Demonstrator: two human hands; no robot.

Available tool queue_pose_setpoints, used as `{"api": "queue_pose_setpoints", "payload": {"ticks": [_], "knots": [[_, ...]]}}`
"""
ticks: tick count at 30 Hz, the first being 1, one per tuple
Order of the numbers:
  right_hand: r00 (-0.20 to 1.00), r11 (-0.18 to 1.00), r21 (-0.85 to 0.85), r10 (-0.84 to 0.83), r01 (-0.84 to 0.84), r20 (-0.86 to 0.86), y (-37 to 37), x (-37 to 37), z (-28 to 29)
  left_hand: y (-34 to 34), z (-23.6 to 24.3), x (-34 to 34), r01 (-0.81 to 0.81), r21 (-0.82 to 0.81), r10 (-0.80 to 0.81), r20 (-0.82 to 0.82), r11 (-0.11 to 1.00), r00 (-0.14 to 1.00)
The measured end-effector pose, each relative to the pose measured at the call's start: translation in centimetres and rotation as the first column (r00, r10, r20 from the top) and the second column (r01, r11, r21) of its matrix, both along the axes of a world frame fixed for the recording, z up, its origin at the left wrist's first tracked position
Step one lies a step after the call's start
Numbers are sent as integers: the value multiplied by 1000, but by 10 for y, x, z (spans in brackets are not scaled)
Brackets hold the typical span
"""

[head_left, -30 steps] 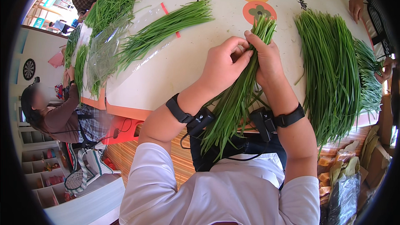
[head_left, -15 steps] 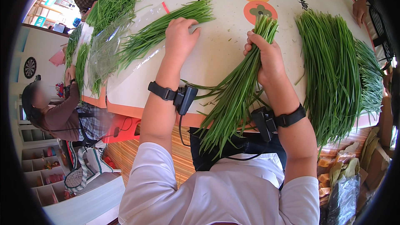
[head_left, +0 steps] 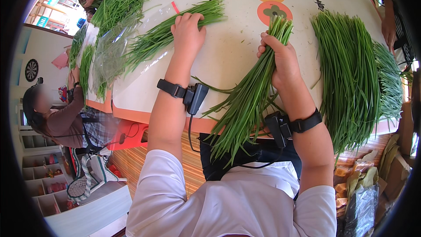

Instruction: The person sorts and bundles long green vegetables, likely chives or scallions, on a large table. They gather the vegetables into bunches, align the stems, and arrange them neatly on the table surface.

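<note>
My right hand (head_left: 280, 57) is wrapped round the thick cut ends of a bunch of garlic chives (head_left: 247, 101). Its long green leaves hang down over the table's front edge. My left hand (head_left: 187, 33) rests at a smaller pile of garlic chives (head_left: 151, 44), fingers curved and thumb apart, touching the leaves; no stalks show in its grasp. That pile lies on a clear plastic bag (head_left: 114, 44). A large, neatly lined-up heap of chives (head_left: 346, 79) lies to the right of my right hand.
The white table (head_left: 237, 39) has an orange border. More greens (head_left: 123, 4) lie at the far left, and paler stalks (head_left: 388, 81) at the right edge. One person (head_left: 57, 123) sits at left; others work at the far corners. A red stool (head_left: 127, 135) stands below the table edge.
My left hand has shifted slightly left and up over the smaller pile. The right hand and its bunch have hardly moved. At the far right, another person's hand has come nearer.
</note>
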State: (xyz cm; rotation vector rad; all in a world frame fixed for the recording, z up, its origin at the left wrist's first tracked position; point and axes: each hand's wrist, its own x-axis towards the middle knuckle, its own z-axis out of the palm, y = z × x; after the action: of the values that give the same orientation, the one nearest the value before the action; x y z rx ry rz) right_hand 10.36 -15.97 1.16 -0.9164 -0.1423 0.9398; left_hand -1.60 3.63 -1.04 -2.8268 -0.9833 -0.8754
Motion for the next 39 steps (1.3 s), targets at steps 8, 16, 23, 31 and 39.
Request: {"api": "queue_pose_setpoints", "payload": {"ticks": [8,16,23,31,39], "knots": [[1000,1000,-2,-3,3,0,0,0,-1,8,-2,5,-15,46,15,17,999,1000],[1000,1000,-13,5,-5,-18,1,0,0,1,2,3,77,173,-116,228,982,967],[1000,1000,1,22,-22,10,1,-1,1,-58,26,8,356,-429,-115,493,830,862],[997,997,59,39,-42,61,3,-5,1,-117,35,13,521,-579,-325,413,627,851],[999,1000,8,3,-2,-47,2,-2,0,-112,37,13,525,-562,-315,431,639,845]]}}
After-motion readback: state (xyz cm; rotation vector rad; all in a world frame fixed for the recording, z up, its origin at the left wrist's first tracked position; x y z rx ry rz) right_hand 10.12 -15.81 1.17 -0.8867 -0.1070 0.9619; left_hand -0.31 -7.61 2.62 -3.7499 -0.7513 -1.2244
